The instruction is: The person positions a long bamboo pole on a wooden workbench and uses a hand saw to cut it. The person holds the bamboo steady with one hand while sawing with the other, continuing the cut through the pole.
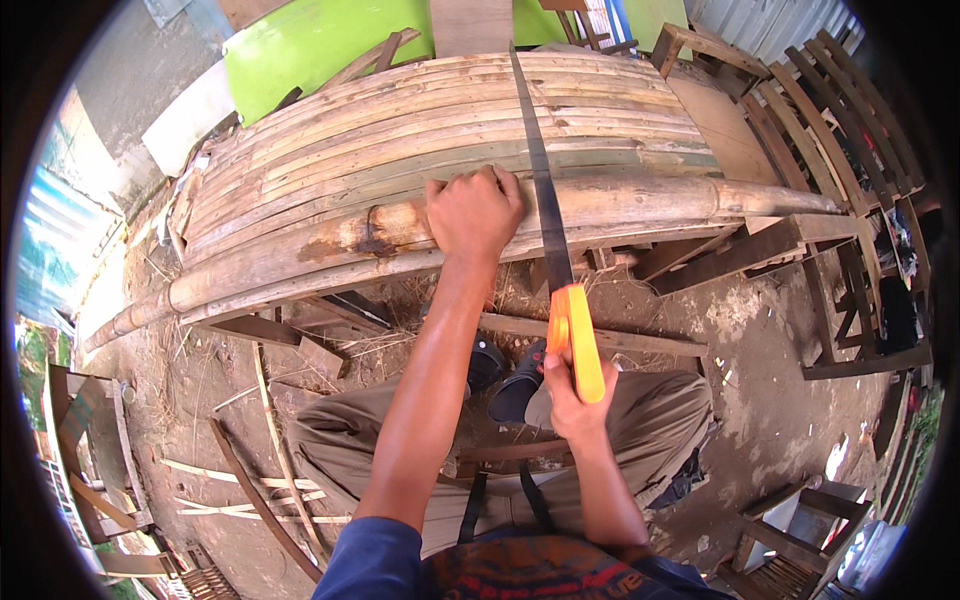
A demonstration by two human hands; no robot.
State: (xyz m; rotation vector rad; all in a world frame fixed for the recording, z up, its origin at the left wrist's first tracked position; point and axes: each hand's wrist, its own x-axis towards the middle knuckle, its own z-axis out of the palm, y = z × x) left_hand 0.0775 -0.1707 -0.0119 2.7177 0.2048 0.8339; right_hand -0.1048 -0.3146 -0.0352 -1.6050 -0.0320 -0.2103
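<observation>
Left hand [475, 212]: curled, gripping bamboo pole [640, 199] | right hand [580, 408]: gripping saw [557, 250] (orange handle [585, 350]) | blade [540, 160]: apparently touching pole

I can't make out the teeth of the orange-handled dark steel saw [551, 225]; the left hand [476, 212] hides part of the thick tan bamboo pole [630, 200]; the lower edge crops the dark-blue printed shirt [520, 574].

A handsaw [551, 222] and bamboo pole [392, 229] suggest a workshop.
</observation>
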